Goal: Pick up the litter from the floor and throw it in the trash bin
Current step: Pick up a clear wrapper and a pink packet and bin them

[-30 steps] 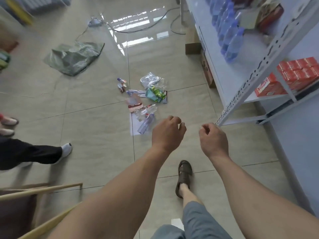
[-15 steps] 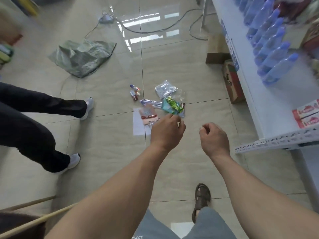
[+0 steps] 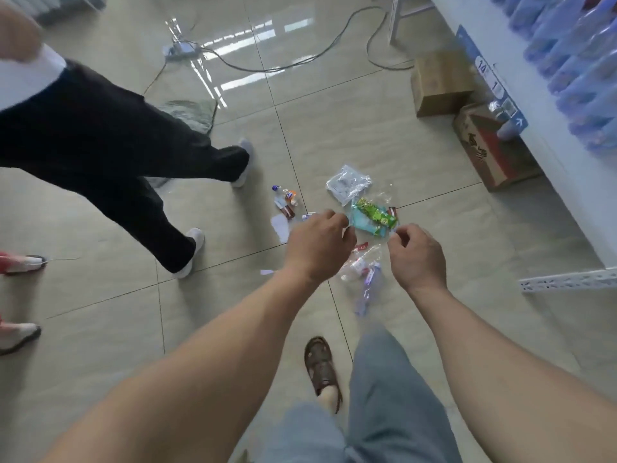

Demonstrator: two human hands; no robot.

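Litter lies in a small heap on the tiled floor: a clear plastic bag [image 3: 347, 183], a green snack wrapper [image 3: 374, 213], small bottles [image 3: 285, 202], a crushed clear bottle [image 3: 362, 265] and a blue-tinted bottle [image 3: 367, 290]. My left hand [image 3: 317, 248] hovers above the heap with loosely curled fingers, holding nothing. My right hand [image 3: 415, 257] is beside it, fingers also curled and empty. No trash bin is in view.
A person in black trousers [image 3: 110, 155] strides past on the left, close to the litter. Cardboard boxes [image 3: 440, 83] sit under a white shelf [image 3: 567, 182] of blue bottles on the right. A cable [image 3: 300, 61] and a grey-green bag [image 3: 190, 113] lie farther back.
I have stepped closer, so the litter now lies right under my hands. The person in black trousers has walked in from the left toward the heap.
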